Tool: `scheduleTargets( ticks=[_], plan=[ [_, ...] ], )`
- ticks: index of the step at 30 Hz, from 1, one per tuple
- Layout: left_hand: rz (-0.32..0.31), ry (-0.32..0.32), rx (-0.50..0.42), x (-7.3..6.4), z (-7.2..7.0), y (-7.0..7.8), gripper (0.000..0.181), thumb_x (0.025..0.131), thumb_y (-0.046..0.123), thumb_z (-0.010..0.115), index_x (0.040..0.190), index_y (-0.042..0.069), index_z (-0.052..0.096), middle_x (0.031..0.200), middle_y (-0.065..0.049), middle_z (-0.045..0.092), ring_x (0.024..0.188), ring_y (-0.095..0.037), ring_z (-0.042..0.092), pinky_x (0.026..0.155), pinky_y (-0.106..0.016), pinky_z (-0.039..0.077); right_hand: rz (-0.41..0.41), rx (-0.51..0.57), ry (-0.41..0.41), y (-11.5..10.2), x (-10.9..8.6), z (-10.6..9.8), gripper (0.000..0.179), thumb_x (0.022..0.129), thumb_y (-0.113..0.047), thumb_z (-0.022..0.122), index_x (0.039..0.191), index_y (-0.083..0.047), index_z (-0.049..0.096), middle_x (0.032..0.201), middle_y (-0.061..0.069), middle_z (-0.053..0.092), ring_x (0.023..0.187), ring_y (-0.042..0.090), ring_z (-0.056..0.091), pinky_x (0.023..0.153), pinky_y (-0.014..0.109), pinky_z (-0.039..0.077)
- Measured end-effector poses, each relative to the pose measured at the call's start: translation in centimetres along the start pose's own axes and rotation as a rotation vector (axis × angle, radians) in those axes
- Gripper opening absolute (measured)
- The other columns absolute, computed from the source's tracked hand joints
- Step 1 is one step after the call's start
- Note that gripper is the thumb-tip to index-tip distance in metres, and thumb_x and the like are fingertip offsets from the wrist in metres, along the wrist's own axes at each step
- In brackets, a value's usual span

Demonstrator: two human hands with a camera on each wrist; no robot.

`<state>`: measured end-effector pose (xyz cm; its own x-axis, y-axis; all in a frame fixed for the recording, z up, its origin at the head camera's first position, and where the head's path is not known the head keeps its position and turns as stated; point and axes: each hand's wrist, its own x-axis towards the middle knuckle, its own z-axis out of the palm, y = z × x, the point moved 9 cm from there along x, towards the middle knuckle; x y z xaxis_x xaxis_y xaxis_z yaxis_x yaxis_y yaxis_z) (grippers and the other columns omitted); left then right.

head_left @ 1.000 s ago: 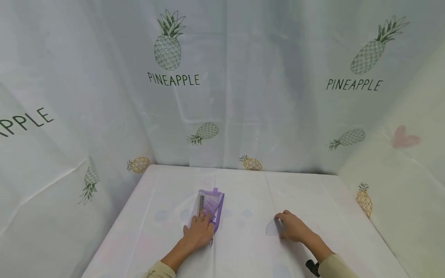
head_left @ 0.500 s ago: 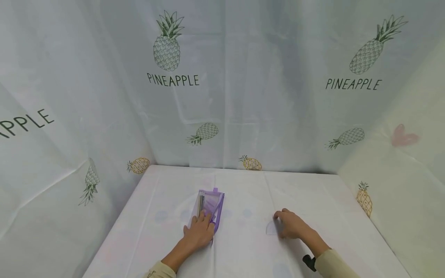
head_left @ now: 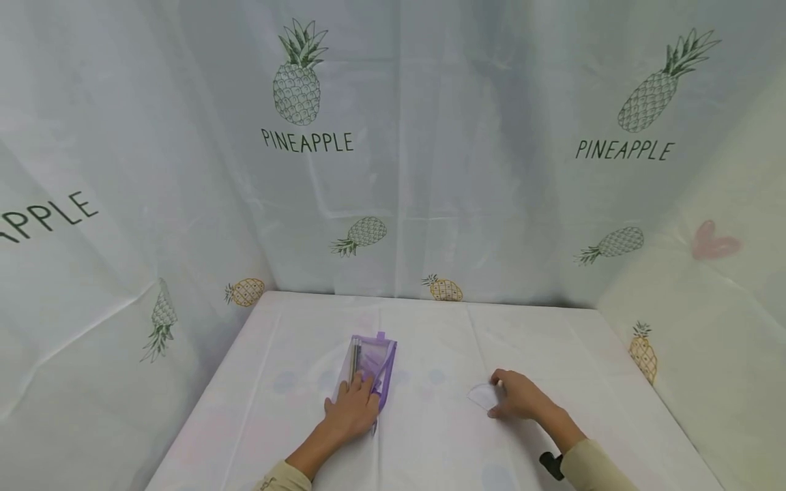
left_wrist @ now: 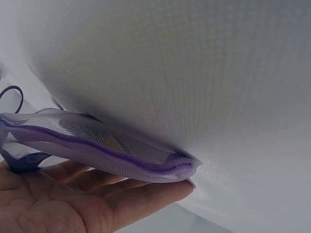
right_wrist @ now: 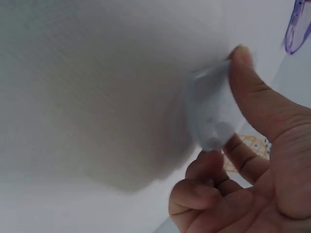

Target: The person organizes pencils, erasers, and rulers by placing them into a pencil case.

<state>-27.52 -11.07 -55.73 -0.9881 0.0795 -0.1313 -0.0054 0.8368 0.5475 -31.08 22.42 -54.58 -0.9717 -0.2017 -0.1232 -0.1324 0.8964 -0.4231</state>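
Note:
A purple mesh pencil case [head_left: 372, 354] with pencils [head_left: 355, 358] visible inside lies left of the table's middle. My left hand [head_left: 353, 409] rests on its near end with fingers extended. In the left wrist view the fingers run along the case [left_wrist: 97, 141] and its zip edge. Further right, my right hand [head_left: 518, 397] holds a clear half-round protractor [head_left: 482, 395] by its edges, low over the table. Thumb and curled fingers pinch the protractor [right_wrist: 211, 104] from opposite sides in the right wrist view.
A pale cloth with faint coloured dots covers the table [head_left: 430, 450]. White curtains [head_left: 460, 170] with printed pineapples stand behind it and along both sides. A black object [head_left: 550, 466] sits at the right wrist by the sleeve.
The right hand has changed its grip, and the protractor has turned and tilted between the thumb and fingers. My left hand and the pencil case stay put.

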Motion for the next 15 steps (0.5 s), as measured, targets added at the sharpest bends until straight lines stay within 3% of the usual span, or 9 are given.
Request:
scheduleTargets(
  ticks=[4, 9, 15],
  plan=[
    [0.004, 0.0, 0.003, 0.0, -0.1, 0.1, 0.054, 0.099, 0.031, 0.036, 0.148, 0.009, 0.046, 0.158, -0.019, 0.035, 0.143, -0.052, 0.027, 0.101, -0.085, 0.014, -0.027, 0.038, 0.036, 0.3, 0.3, 0.2, 0.042, 0.076, -0.031, 0.084, 0.105, -0.007, 0.066, 0.084, 0.0, 0.062, 0.073, 0.014, 0.054, 0.064, 0.031, 0.047],
    [-0.009, -0.009, 0.005, 0.0, 0.0, 0.0, 0.055, 0.098, 0.032, 0.035, 0.148, 0.01, 0.045, 0.158, -0.019, 0.034, 0.144, -0.051, 0.027, 0.103, -0.084, 0.014, -0.126, 0.152, 0.072, -0.6, 0.8, 0.1, 0.017, 0.091, -0.022, 0.07, 0.1, -0.007, 0.066, 0.07, -0.005, 0.059, 0.056, 0.006, 0.05, 0.05, 0.023, 0.042],
    [-0.002, -0.011, -0.001, -0.1, -0.2, 0.2, 0.054, 0.099, 0.031, 0.035, 0.148, 0.01, 0.046, 0.158, -0.02, 0.034, 0.144, -0.052, 0.027, 0.103, -0.084, 0.014, -0.104, 0.319, 0.081, -1.2, 1.7, 0.4, 0.028, 0.096, -0.015, 0.064, 0.119, 0.0, 0.06, 0.073, 0.002, 0.061, 0.053, 0.011, 0.057, 0.047, 0.026, 0.05]
  ],
)
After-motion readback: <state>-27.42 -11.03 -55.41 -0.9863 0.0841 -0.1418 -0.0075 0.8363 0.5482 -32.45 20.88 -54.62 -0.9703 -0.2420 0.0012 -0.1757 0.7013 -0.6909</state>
